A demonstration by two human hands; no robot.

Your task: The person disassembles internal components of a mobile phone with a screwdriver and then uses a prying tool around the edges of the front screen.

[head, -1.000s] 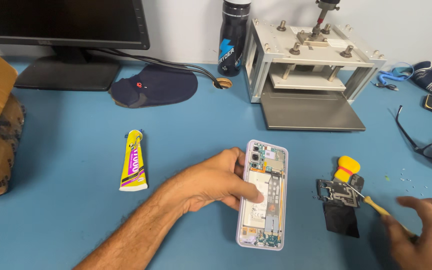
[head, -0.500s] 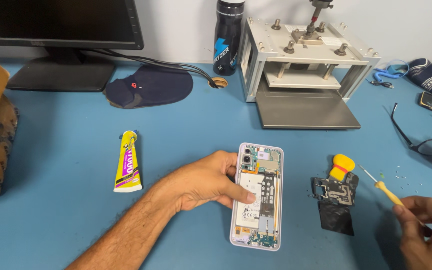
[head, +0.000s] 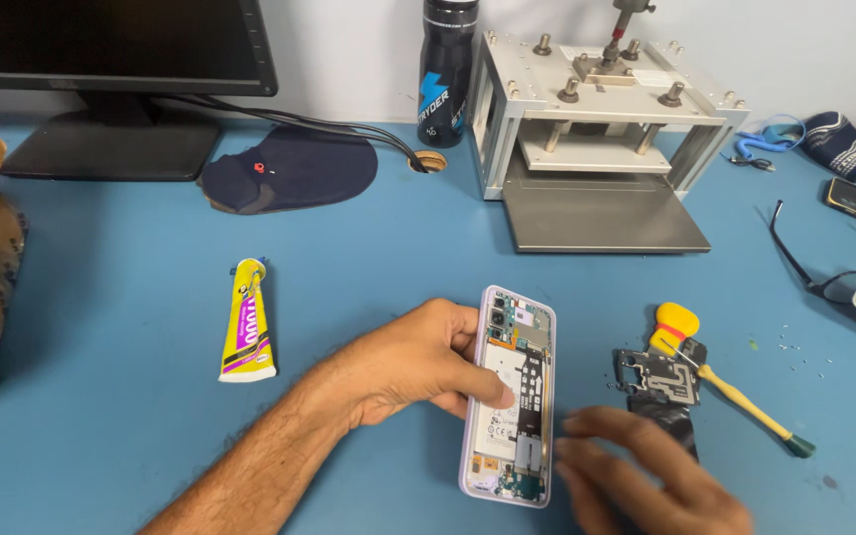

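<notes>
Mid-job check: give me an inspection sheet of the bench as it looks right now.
Surface: blue table, small specks at right.
Job's things: opened phone, back off, lying flat; yellow screwdriver lying free beside a removed black part.
Clutter: yellow glue tube, dark cap, bottle, eyeglasses, more phones at right edge.
Grippers: left hand holds the phone's left edge; right hand blurred, empty, by its lower right.
Cables: black leads run from monitor to a desk hole.
Surroundings: monitor, metal press, white wall.

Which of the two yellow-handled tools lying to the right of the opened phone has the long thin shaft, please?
The slim yellow screwdriver, pointing toward the table's right edge with a dark green tip. The other, a stubby yellow pry tool, is short and wide and rests on the removed black inner plate.
</notes>
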